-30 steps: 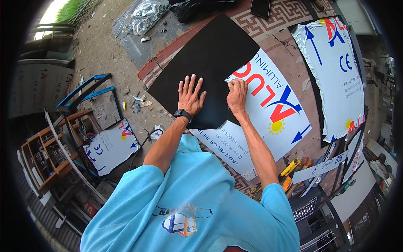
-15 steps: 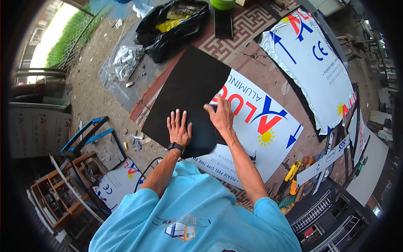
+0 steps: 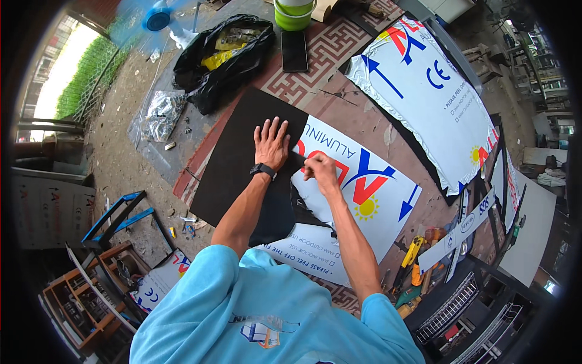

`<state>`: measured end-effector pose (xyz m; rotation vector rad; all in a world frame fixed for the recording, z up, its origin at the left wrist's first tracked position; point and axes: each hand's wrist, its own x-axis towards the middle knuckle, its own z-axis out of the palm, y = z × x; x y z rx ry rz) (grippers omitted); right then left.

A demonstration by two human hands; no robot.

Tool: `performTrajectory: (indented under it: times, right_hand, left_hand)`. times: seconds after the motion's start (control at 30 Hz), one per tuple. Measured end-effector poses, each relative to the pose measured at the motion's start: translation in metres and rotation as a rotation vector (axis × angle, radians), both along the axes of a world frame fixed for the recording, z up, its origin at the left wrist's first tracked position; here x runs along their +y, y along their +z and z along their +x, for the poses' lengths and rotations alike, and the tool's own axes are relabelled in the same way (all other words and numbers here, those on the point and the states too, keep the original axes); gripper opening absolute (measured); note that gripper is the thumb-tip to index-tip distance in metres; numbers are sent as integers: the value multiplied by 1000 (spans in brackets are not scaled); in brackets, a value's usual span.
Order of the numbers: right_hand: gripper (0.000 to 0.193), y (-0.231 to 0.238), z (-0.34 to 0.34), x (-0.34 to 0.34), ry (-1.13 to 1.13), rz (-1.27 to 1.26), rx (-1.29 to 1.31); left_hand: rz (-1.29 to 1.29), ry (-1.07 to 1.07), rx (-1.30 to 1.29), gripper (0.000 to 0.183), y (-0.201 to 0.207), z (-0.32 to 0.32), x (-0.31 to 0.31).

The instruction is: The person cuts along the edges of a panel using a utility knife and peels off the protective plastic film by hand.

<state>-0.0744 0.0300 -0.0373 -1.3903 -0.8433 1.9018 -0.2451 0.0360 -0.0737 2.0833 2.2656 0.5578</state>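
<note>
My left hand lies flat on a matte black sheet, fingers stretched toward its far edge, a dark watch on the wrist. Close to its right, my right hand is closed, with its curled fingers at the sheet's right edge. A dark bit shows at those fingertips, too small to tell what it is. Under and beside the black sheet lies a white panel with blue and red print and a yellow sun mark. A ragged dark strip runs along the border between them, near my right wrist.
A black plastic bag, phone and green-white tub sit at the far side. A blue fan stands far left. Another film-covered panel lies right; hand tools lie near right. A blue frame stands left.
My left hand has slid away from me, up the black sheet. My right hand's fingers have curled closed, staying by the sheet's right edge. The whole view has shifted slightly.
</note>
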Motion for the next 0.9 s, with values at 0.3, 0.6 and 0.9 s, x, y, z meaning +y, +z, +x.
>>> performTrajectory:
  times: [0.3,0.6,0.9]
  right_hand:
    - [9,31,65,36,-370,-88,406]
    - [14,30,108,130,-677,-248,912]
    - [14,198,306,-49,-666,456,236]
  left_hand:
    - [-44,2,4,41,2,-2,4]
    - [-35,12,-24,41,0,0,5]
    - [47,-6,43,37,-11,-3,-2]
